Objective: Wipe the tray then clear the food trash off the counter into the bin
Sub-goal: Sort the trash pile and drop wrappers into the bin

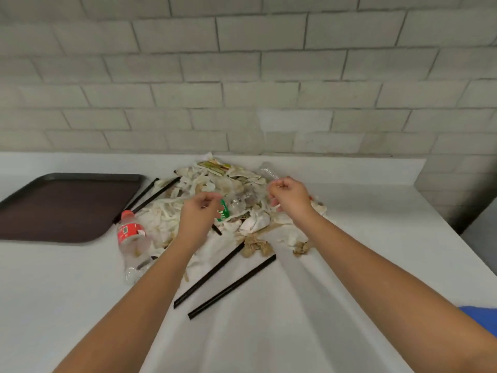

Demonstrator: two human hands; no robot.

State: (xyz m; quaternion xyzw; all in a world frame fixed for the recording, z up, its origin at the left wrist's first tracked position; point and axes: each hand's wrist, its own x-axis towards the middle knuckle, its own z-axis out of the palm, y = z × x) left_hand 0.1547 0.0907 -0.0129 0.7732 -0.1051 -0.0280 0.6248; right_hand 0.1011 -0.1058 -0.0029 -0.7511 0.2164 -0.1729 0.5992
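Note:
A heap of food trash [242,184], made of torn paper, wrappers and napkins, lies on the white counter [269,332] against the brick wall. My left hand [197,214] hovers over the heap's near side with fingers loosely curled and holds nothing I can see, beside a crushed clear bottle with a green label [224,210]. My right hand [289,197] is above the heap's right side and pinches a clear plastic piece [266,169]. An empty dark brown tray [67,208] sits at the left. No bin is in view.
A clear bottle with a red cap and label [129,232] lies left of the heap. Long black sticks [209,275] [231,286] [153,193] lie about the counter. Crumpled brown napkins [256,246] sit near the front. The counter ends at the right; something blue [481,316] shows there.

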